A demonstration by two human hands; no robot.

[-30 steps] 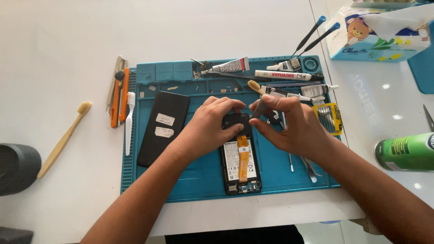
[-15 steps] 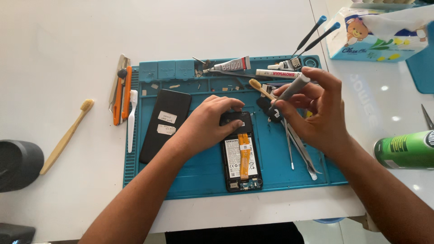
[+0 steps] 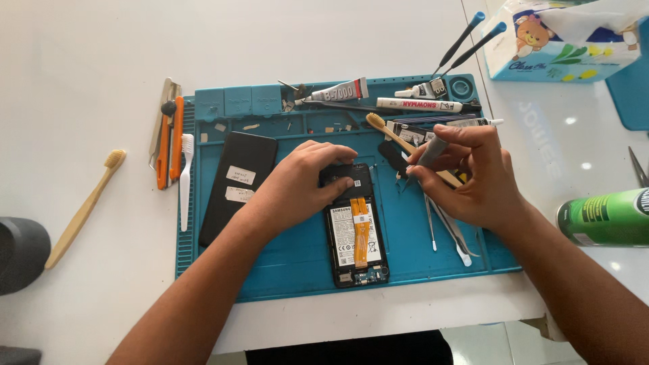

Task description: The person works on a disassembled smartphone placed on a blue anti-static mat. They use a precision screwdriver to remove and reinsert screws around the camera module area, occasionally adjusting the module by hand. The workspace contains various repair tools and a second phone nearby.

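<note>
An opened phone lies face down on the blue work mat, showing its battery and an orange flex cable. My left hand rests on the phone's upper end, fingers pressing the black top part. My right hand is just right of the phone, pinching a grey pen-like tool whose tip points down toward the mat. A small black piece lies on the mat between the hands. The phone's black back cover lies on the mat's left side.
Glue tubes, a white marker, two blue-tipped screwdrivers and a bamboo toothbrush lie along the mat's top. Tweezers lie at right. Cutters and toothbrushes sit left; a green can and tissue box right.
My right hand has drawn away from the phone's top to the right and now holds the grey tool upright. My left hand stays on the phone.
</note>
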